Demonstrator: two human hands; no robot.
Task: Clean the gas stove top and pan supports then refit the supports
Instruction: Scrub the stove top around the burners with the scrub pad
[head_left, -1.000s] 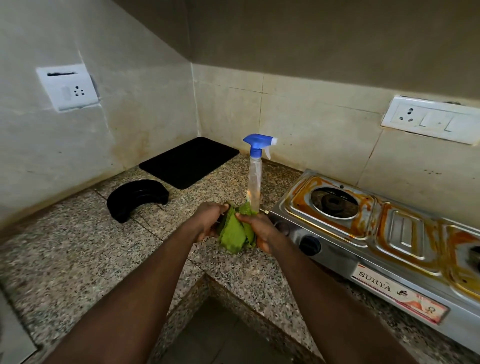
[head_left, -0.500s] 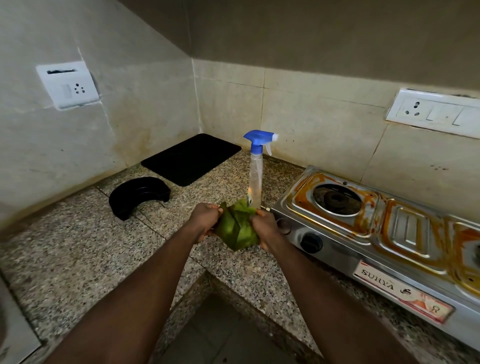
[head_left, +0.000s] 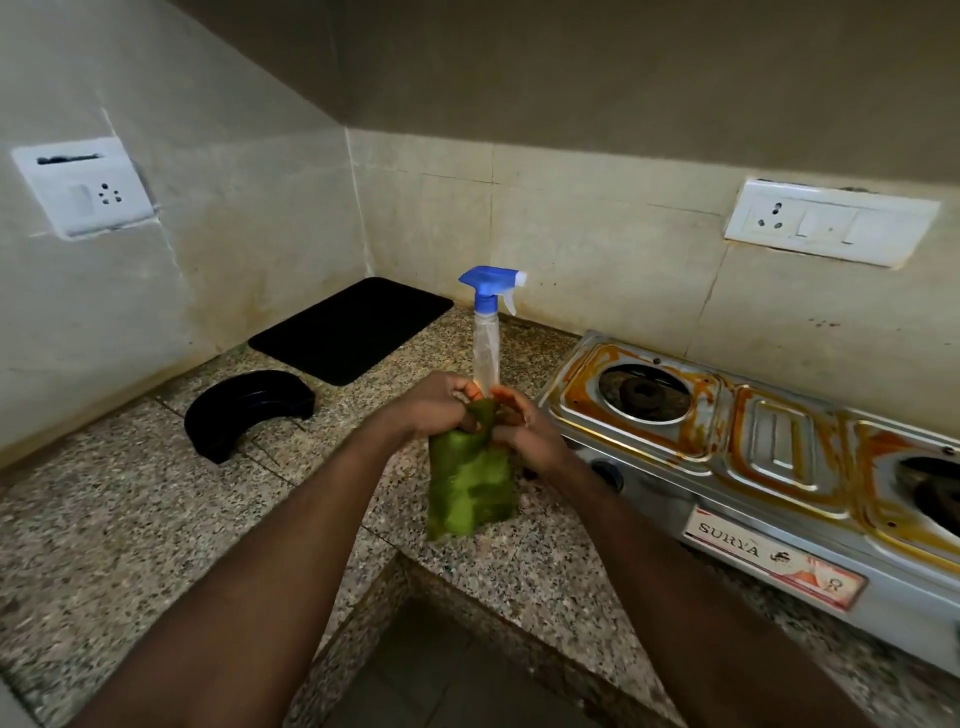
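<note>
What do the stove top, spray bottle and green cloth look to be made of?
Stove top: likely stainless steel, shiny pressed sheet, orange-brown stains. Spray bottle: clear plastic, blue plastic trigger. Green cloth: soft fuzzy fabric, perhaps microfibre; hangs limp from the left hand and right hand.

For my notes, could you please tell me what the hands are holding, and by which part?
The left hand and right hand grip the cloth by its top edge; it hangs below.

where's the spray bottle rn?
Head view, centre: the spray bottle stands upright on the counter, just behind the green cloth, between the black mat and the left end of the stove.
</note>
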